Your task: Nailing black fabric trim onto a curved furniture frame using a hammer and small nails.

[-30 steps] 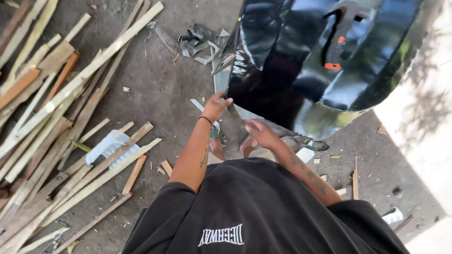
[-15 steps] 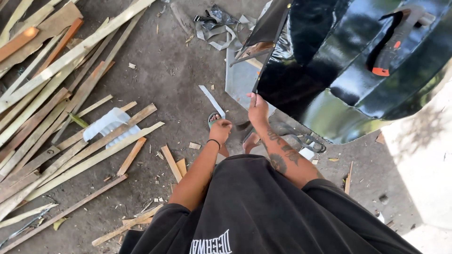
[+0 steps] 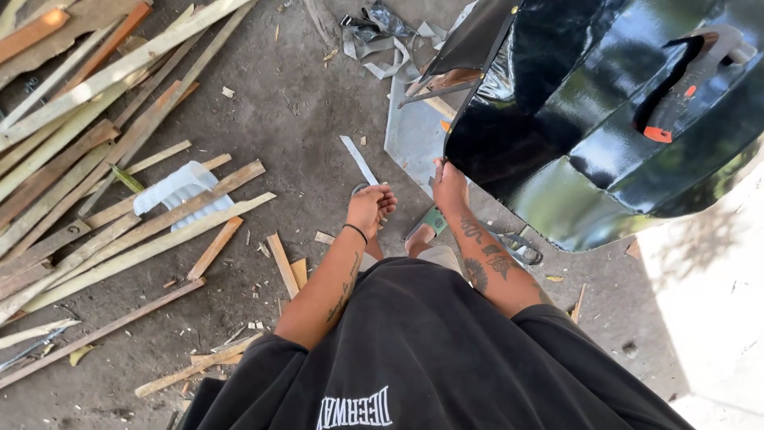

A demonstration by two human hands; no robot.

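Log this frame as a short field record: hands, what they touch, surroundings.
left hand: loosely closed, hanging free above the ground, holds nothing visible
right hand: on lower edge of glossy black panel
under panel: flat grey metal sheet
left of person: wooden slats, white corrugated piece
ground: dirt, wood chips

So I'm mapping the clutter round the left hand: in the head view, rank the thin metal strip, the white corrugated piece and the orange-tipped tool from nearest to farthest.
From the left hand:
1. Thin metal strip, on the ground just beyond the hand.
2. White corrugated piece, off to the left among the wood slats.
3. Orange-tipped tool, far right, lying on the glossy black panel.
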